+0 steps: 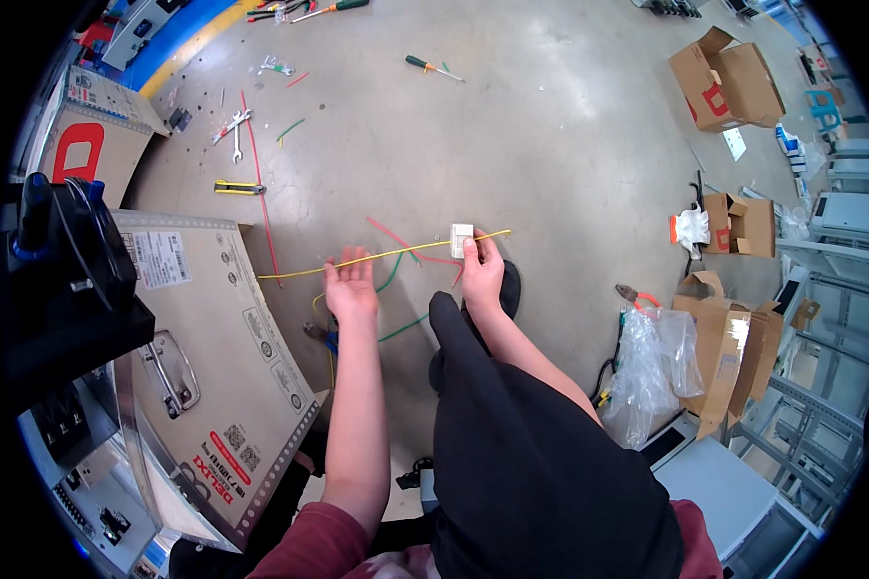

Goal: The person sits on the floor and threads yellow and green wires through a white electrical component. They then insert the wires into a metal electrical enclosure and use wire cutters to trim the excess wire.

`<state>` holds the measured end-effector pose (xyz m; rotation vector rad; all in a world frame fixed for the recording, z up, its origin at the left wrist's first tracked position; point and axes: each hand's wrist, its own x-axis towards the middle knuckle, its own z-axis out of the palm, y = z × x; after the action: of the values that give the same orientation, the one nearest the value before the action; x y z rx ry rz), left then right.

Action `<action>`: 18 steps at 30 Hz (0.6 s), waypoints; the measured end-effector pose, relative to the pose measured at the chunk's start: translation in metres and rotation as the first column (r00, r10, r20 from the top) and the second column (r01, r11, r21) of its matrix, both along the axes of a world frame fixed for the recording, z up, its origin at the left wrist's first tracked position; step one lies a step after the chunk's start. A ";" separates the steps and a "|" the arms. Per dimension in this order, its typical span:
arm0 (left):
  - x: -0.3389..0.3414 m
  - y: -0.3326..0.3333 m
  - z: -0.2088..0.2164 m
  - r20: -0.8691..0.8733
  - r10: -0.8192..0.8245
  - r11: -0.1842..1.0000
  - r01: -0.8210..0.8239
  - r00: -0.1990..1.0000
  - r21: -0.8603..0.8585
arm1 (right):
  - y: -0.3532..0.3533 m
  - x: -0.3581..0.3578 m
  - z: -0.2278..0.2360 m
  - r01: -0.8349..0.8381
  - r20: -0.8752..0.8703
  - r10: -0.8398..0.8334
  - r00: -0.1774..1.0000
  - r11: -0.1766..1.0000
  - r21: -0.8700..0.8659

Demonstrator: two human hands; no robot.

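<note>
Holding a block (462,234) above the floor (570,164), with a yellow wire (406,250) alongside

Grips the block in the right hand (483,275), with the thumb on top and the fingers curled around the right side. Includes a long run of yellow wire, in contact with the block and poking out a little to its right. Impossible to tell: a path through the block or just behind it. Holds the left hand (352,282) open and palm-up, left of the block and slightly nearer the body, with the yellow wire across the loosely bent fingers. Has both hands well apart.

Shows on the floor, just left of the block and nearer the body, a short red wire (386,230) and a green wire (404,328). Well left of the block, a large box (208,318). Left of and beyond the block, a knife (232,187) crossed by a long red wire (255,150), and wrenches (238,145). Straight beyond the block, a screwdriver (417,63). Well right of the block, a glove (691,230) beside a small carton (755,232); right of and beyond it, an open carton (697,85). Right of the block and nearer the body, orange pliers (644,296), a clear bag (642,362) and a torn carton (719,367).
</note>
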<state>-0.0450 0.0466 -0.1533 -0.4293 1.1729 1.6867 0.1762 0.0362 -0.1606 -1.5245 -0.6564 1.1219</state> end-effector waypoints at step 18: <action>-0.001 0.042 0.103 -0.736 -0.207 0.915 0.395 0.645 0.088 | 0.019 0.035 -0.003 -0.001 0.065 0.005 0.998 0.998 -0.059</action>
<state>-0.0465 0.0882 -0.0501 0.6370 1.4520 1.6968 0.2112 0.0553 -0.1639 -1.6170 -0.6752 1.1058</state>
